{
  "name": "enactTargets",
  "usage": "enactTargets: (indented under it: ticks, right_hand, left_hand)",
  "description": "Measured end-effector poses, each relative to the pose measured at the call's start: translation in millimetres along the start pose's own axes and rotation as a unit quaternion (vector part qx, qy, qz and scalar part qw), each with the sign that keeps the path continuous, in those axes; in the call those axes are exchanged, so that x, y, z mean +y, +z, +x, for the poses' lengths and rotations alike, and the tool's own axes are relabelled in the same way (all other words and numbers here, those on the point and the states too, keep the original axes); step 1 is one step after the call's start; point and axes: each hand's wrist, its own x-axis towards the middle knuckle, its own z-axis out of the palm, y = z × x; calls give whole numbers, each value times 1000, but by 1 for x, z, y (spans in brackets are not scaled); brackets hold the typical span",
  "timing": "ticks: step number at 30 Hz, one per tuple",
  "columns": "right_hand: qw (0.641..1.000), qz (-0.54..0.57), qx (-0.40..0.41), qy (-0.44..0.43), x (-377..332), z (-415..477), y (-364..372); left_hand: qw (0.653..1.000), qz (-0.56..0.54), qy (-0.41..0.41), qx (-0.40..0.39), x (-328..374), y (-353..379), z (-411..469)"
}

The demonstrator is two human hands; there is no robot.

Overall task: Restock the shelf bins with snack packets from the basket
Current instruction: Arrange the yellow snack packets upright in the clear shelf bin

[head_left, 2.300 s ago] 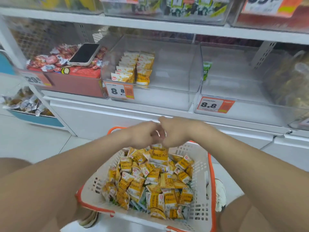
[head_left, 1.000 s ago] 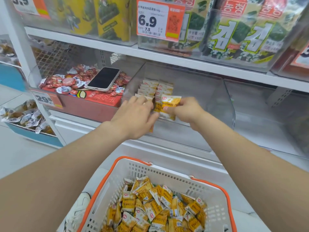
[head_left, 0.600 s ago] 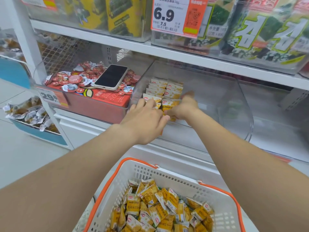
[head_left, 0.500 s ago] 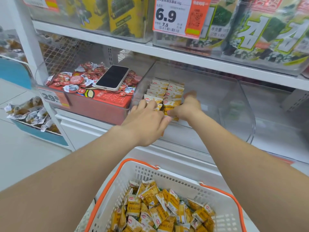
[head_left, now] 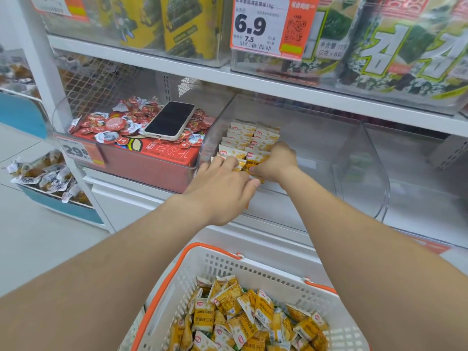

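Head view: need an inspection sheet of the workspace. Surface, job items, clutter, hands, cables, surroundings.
Surface: white shelf carrying a clear bin, mostly unfilled.
Job's things: two rows of yellow packets at the bin's left; white basket below with loose packets.
Clutter: phone lying on red cups in the neighbouring bin.
Hands: left hand rests its fingers on the left row's front; right hand pinches the front packet.
Cables: nothing seen.
Surroundings: seaweed packs and price tag above.

White shelf, middle board: three clear bins side by side, left bin, middle bin, right bin, neighbours touching. Upper board: more clear bins, price tag on front.
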Motion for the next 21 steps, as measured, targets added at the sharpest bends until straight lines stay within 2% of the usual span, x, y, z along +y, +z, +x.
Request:
enactTargets:
  ticks: [2,5,7,9,10,12,16,17,19,21]
  right_hand:
    - [1000,-20,0,-12,-2,0,2]
    - [1000,-2,-1,18,-6,-2,1]
    - [994,73,-17,85,-7,-5,-1]
    - [970,187,-59,145,-11,-12,-4]
    - [959,225,-75,158,-12,-15,-5]
    - [956,232,-89,157,-10,-20,-9]
    - [977,135,-125,107,4,-34,-29]
    - [986,100,-111,80,8,-41,-35]
    - [999,21,-24,-7,14,-54,-44]
    - [991,-11,73,-115,19,-78,-51]
  left_hand:
    - [1000,-1,-1,-2,-1,1,1]
    - [1000,-8,0,-8,-1,1,0]
    - [1000,-18,4,-7,-3,1,0]
    - [1000,-30,6,3,-7,3,0]
    - [999,-39,6,12,-9,3,0]
    - [997,-69,2,30,-11,1,-1]
    - [993,-97,9,72,-9,-5,-8]
    - [991,-98,15,87,-8,-7,-10]
    - [987,-87,34,131,-7,-10,-13]
    - [982,-73,43,171,0,-14,-17]
